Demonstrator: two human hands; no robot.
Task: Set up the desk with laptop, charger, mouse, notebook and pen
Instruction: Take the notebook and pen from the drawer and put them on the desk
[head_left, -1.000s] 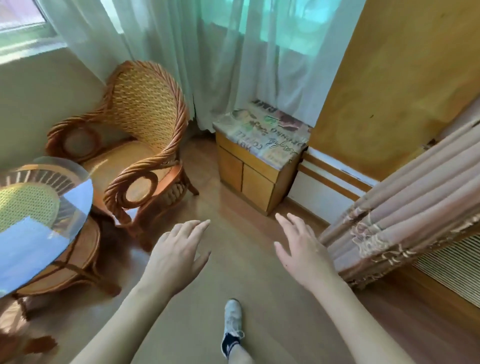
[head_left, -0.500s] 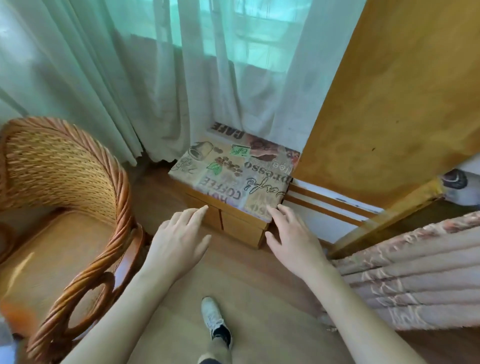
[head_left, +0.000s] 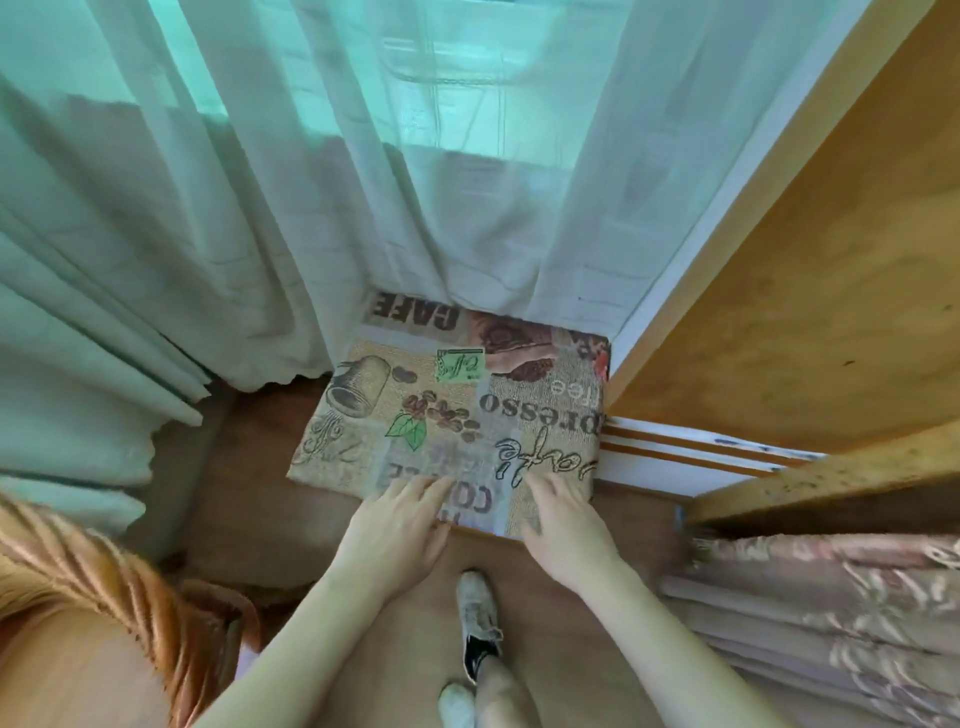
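A low wooden cabinet stands below the window, its top covered by a coffee-print cloth (head_left: 457, 410). My left hand (head_left: 400, 525) and my right hand (head_left: 566, 525) both reach over the cloth's near edge, fingers straight and spread, holding nothing. Whether the fingertips touch the cloth I cannot tell. No laptop, charger, mouse, notebook or pen is in view.
Sheer white curtains (head_left: 311, 182) hang behind and left of the cabinet. A wooden panel (head_left: 810, 270) rises at the right, with a patterned drape (head_left: 831, 613) below it. A wicker chair (head_left: 104, 613) sits at the lower left. My shoes (head_left: 478, 618) stand on the wooden floor.
I have stepped closer to the cabinet and look more steeply down on it. Both hands have moved forward from above the floor to the cloth's near edge.
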